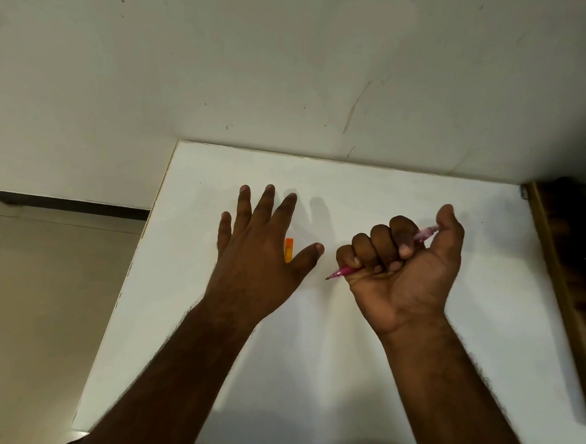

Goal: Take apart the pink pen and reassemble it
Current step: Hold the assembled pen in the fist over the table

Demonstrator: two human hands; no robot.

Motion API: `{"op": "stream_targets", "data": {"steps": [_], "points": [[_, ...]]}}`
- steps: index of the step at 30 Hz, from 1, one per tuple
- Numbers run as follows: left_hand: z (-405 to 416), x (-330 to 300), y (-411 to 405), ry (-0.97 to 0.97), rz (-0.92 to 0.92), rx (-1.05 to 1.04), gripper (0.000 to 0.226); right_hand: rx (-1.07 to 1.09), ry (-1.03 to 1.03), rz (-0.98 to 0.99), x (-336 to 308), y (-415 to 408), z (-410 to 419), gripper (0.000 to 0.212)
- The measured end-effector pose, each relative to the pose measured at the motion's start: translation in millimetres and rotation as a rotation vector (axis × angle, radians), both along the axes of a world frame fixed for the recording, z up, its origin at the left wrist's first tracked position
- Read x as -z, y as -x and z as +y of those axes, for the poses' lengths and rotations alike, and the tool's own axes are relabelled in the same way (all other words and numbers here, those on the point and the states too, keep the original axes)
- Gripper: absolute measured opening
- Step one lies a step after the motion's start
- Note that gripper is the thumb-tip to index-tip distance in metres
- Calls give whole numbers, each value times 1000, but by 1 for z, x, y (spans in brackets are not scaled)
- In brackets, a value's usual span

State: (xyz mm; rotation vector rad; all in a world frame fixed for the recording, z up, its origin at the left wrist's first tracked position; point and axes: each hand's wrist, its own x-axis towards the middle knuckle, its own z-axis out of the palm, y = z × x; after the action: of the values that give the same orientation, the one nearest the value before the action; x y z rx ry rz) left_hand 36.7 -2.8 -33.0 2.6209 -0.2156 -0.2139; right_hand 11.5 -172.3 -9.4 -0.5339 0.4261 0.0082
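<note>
Head cam has my right hand [406, 263] fisted palm-up around the slim translucent pink plastic pen [345, 270], tip poking left just above the flat white table [362, 363]. Left hand [261, 247] is spread flat, gripping nothing, with a small orange plastic piece [288, 250] peeking out beside it. Looks like the pen's whole, so I'd guess disassembly hasn't started. Next I'd bring the left hand over to pull or twist one end.

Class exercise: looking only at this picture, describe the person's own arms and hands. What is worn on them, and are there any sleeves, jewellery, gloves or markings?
Both forearms are bare to the bottom edge of the picture, with no sleeves showing. The left hand and right hand are ungloved. No rings, watch, bracelets or markings are visible. Fine hair shows along the forearm edges, and the fingernails look short.
</note>
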Motion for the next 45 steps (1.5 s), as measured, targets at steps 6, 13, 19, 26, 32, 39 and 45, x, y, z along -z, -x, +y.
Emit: {"op": "stream_targets", "data": {"steps": [6, 13, 19, 26, 32, 39, 45], "points": [[0, 1, -1, -17, -5, 4, 84, 22, -12, -2, -1, 0, -1, 64], [1, 1, -1, -26, -1, 2, 85, 9, 110, -40, -6, 0, 3, 69], [0, -1, -1, -14, 18, 4, 85, -10, 402, -101, -12, -3, 12, 62], [1, -1, -2, -15, 13, 3, 84, -57, 446, -128, -12, -2, 16, 57], [1, 0, -2, -25, 6, 6, 85, -67, 466, -121, -11, -2, 18, 55], [1, 1, -2, -25, 5, 4, 84, -80, 400, -130, -9, -2, 14, 55], [0, 2, -1, -14, 4, 6, 84, -76, 420, -123, -10, -2, 14, 55]]}}
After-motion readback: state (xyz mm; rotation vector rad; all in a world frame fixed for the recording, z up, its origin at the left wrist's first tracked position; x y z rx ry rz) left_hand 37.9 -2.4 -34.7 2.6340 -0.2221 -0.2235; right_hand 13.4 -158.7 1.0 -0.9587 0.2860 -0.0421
